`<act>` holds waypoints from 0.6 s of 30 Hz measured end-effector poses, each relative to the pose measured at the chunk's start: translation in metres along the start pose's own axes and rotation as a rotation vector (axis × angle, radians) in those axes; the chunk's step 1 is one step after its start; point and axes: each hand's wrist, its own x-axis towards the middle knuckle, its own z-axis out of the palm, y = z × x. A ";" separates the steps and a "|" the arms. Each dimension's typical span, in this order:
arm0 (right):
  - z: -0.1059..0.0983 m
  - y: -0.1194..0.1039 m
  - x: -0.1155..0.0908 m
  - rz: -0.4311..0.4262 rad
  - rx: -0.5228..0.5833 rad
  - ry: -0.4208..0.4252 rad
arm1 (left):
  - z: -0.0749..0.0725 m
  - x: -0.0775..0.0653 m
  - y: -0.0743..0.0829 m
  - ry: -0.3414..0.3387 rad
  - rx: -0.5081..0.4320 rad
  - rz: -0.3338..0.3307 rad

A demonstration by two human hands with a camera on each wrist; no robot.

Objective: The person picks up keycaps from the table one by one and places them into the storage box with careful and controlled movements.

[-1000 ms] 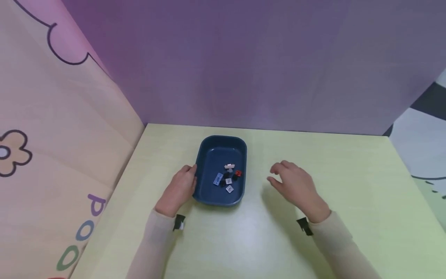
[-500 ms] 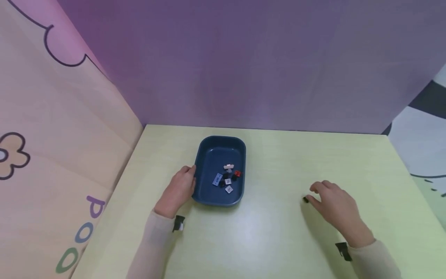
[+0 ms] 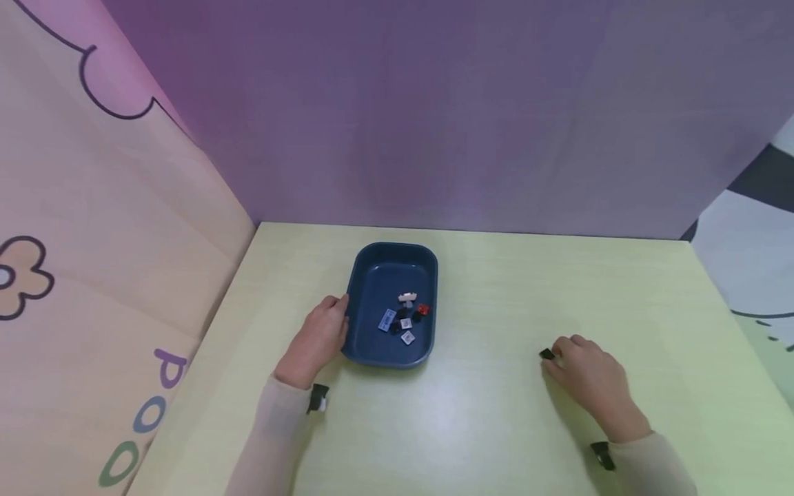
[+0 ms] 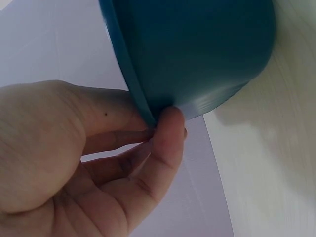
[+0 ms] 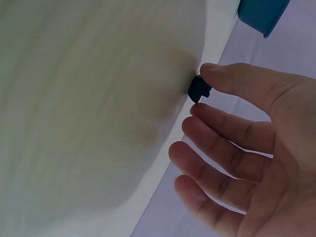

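Observation:
A dark blue tray (image 3: 393, 275) stands on the table, its left rim held by my left hand (image 3: 315, 339); the left wrist view shows thumb and fingers (image 4: 168, 138) pinching that rim. Several small pieces lie inside, among them a red piece (image 3: 422, 309), a pale blue flat piece (image 3: 387, 319), a white square piece (image 3: 407, 337) and some black ones. Over to the right, my right hand (image 3: 592, 379) has thumb and index fingertips at either side of a small black notched piece (image 5: 199, 89) at the tabletop. Its other fingers are loosely bent.
The pale yellow-green table (image 3: 484, 427) meets a purple backdrop (image 3: 471, 117) at its far edge. On the left rises a patterned cloth (image 3: 124, 227) with a flower and letters. A black-and-white printed panel (image 3: 759, 227) stands at the right.
My right hand has moved right and toward me, away from the tray, and its thumb and index finger have closed in on the black piece. The left hand and tray have stayed put.

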 end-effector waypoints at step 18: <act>-0.022 -0.045 0.037 -0.106 0.043 0.094 | 0.001 0.000 0.000 0.016 -0.008 0.013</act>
